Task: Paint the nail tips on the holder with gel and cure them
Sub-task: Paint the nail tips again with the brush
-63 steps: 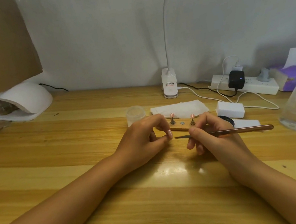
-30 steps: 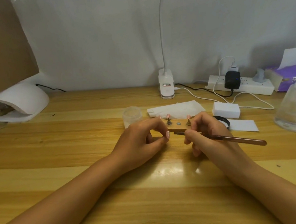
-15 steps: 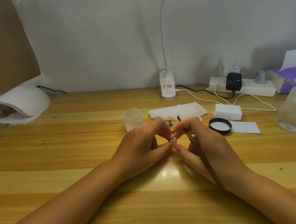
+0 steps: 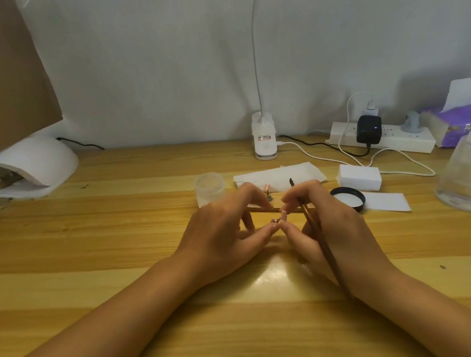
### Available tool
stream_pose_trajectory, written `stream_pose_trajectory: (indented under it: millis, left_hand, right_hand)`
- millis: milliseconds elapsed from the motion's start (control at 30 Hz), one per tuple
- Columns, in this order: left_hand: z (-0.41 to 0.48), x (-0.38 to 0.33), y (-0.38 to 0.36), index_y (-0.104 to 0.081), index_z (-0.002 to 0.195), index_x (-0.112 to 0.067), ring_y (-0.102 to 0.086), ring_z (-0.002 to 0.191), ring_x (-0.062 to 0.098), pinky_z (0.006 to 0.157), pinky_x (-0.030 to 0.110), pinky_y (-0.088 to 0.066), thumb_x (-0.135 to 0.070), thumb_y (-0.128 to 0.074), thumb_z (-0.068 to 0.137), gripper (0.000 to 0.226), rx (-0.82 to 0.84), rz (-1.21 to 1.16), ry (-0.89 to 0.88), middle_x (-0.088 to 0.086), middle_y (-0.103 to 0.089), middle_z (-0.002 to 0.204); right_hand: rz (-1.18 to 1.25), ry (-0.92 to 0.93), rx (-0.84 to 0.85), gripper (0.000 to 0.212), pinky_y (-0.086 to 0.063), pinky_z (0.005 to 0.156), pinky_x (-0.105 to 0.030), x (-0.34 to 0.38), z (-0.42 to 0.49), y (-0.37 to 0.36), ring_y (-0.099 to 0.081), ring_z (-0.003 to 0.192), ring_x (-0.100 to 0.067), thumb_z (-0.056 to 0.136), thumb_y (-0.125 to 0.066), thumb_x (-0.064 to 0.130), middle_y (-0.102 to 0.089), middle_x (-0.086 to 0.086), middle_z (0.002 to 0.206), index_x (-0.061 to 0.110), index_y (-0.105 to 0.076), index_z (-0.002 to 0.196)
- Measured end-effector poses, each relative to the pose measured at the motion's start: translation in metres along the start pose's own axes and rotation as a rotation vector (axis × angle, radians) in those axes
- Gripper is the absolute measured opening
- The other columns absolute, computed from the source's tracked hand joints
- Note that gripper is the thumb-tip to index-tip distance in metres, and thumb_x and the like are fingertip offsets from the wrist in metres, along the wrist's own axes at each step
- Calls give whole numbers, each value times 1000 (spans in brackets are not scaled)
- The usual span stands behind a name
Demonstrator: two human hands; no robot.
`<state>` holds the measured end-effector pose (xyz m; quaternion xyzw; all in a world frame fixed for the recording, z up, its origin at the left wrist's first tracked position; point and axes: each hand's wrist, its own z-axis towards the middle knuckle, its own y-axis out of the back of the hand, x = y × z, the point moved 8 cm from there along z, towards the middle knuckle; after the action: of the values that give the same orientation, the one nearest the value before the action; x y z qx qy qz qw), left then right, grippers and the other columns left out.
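wooden desk point(image 4: 111, 242): left hand point(image 4: 221, 235) pinches holder point(image 4: 264, 210); right hand point(image 4: 339, 226) grips brush point(image 4: 324, 246), fingertips meeting.

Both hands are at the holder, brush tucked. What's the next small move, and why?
Probably seat the small piece on the holder. The left hand and right hand pinch it together just in front of the holder, and the brush lies tucked in the right hand, bristles pointing away, so no painting seems possible until that piece is set.
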<state>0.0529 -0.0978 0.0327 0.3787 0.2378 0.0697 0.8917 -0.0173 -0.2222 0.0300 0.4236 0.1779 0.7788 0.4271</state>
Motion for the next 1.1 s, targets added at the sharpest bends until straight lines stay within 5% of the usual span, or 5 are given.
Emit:
stream_pose_trajectory:
  millis: [300, 600, 667, 933, 1100]
  left_hand:
    - [-3, 24, 34, -54, 122, -18, -40, 123, 16, 95, 31, -31, -26, -74, 79, 48, -385, 164, 279, 4, -46, 130]
    - [-17, 80, 27, -30, 135, -20, -40, 129, 20, 111, 38, -29, -27, -80, 79, 76, -344, -132, 757, 0, -39, 135]
    - [-16, 83, 21, -27, 136, -20, -48, 120, 18, 110, 43, -37, -23, -78, 82, 74, -303, -239, 765, -6, -48, 123]
    - [-9, 60, 29, -35, 125, -23, -51, 106, 8, 77, 2, -38, -27, -83, 76, 69, -377, -208, 578, -6, -49, 116]
    - [-5, 47, 27, -37, 126, -20, -51, 110, 16, 93, 33, -49, -28, -83, 74, 70, -314, -89, 525, -3, -50, 117]
  right_hand:
    - [12, -154, 27, 33, -57, 68, -36, -22, 1, -2, -63, 71, -4, 87, -70, 24, -62, 18, 97, 24, -51, 114]
    - [-31, -160, 76, 32, -56, 69, -34, -23, 1, -6, -61, 71, 0, 87, -70, 25, -62, 19, 97, 25, -51, 113]
    - [-29, -163, 79, 33, -56, 69, -34, -23, 1, -7, -61, 70, 0, 87, -70, 25, -62, 19, 98, 25, -51, 114]
    - [103, -195, 30, 38, -57, 70, -36, -20, 3, -1, -63, 70, -7, 87, -67, 33, -61, 10, 102, 22, -48, 118]
    - [45, -169, 74, 33, -56, 71, -31, -20, 2, -6, -61, 76, 0, 90, -66, 29, -61, 16, 101, 26, -49, 118]
